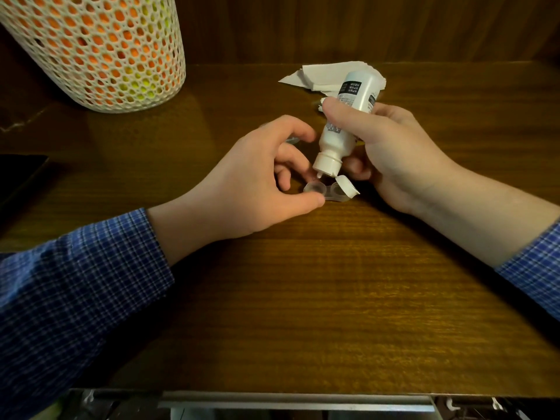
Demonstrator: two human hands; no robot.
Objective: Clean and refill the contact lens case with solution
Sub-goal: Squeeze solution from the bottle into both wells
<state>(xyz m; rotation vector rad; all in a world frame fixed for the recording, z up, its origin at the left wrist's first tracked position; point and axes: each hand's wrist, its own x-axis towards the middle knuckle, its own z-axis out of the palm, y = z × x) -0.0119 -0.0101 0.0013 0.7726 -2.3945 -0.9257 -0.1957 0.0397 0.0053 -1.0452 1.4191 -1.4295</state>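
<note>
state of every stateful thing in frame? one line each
solution bottle: tipped nozzle-down over the case, flip cap open
lens case: on the desk, both wells uncapped
left hand: pinching the case's left well
right hand: gripping the bottle
tissue: crumpled, lying on the desk behind the bottle
mesh basket: upright, filled with orange and yellow items

A brown wood-grain bench (303, 298) is filling most of the view, with warm, dim light glowing on its middle and fading toward the edges. Behind it a dark wood-panelled wall (363, 25) is rising. A white honeycomb-mesh cylinder (100, 50), showing orange and yellow-green inside, is standing at the far left. A metal rail (288, 400) is running along the near edge.
</note>
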